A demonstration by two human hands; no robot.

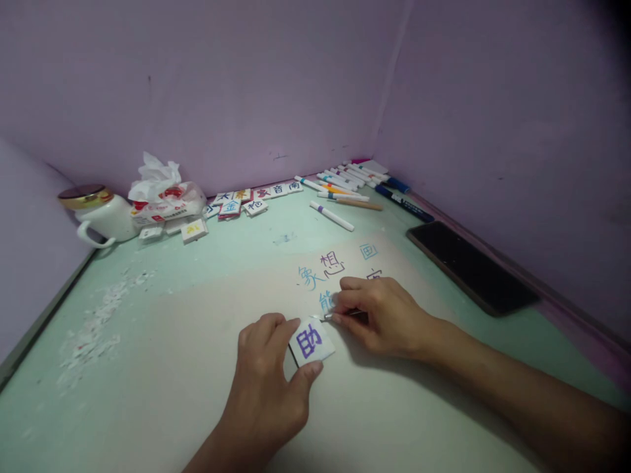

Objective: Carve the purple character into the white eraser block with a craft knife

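My left hand (pixel 269 381) pinches a small white card with a purple character (pixel 310 340) between thumb and fingers, just above a large pale sheet (pixel 197 368) on the green desk. My right hand (pixel 379 314) is closed in a pinch on a thin metal blade-like tool (pixel 329 316) whose tip touches the card's upper right corner. Blue and purple characters (pixel 331 266) are written on the sheet just beyond both hands.
Several markers (pixel 345 187) lie at the back by the wall corner, a dark phone (pixel 470 266) rests at the right. More character cards (pixel 251 197), a tissue pack (pixel 165 197) and a white mug (pixel 101 213) sit at back left. White scraps (pixel 93 328) litter the left side.
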